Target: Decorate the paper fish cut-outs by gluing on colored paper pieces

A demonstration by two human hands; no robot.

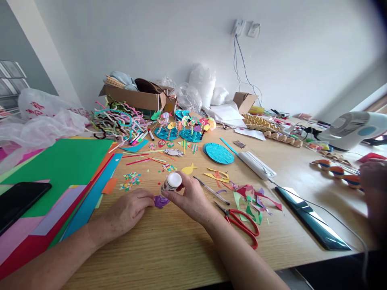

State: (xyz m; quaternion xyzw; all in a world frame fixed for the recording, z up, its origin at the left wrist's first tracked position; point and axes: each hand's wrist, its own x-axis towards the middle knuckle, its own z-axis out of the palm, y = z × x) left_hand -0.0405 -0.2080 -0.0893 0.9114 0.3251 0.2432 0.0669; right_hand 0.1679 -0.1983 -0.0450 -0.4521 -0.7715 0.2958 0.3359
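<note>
My right hand (195,197) is closed around a glue stick (171,183) with a white end facing up. The stick's lower end is at a small purple paper cutout (161,202) on the table. Fingers pressed together, my left hand (130,209) holds the cutout's left edge. A yellow paper fish (189,169) lies just beyond the glue stick, near small heaps of colored confetti (130,181). To the right of my right hand are a pen (211,190) and red-handled scissors (240,223).
Colored paper sheets (60,165) and a black phone (21,201) lie at left. Paper scraps (249,201), a tablet-like device (311,217) and a white power strip (256,164) are at right. Blue discs (219,153) lie ahead. Another person's hand (373,181) is at the right edge.
</note>
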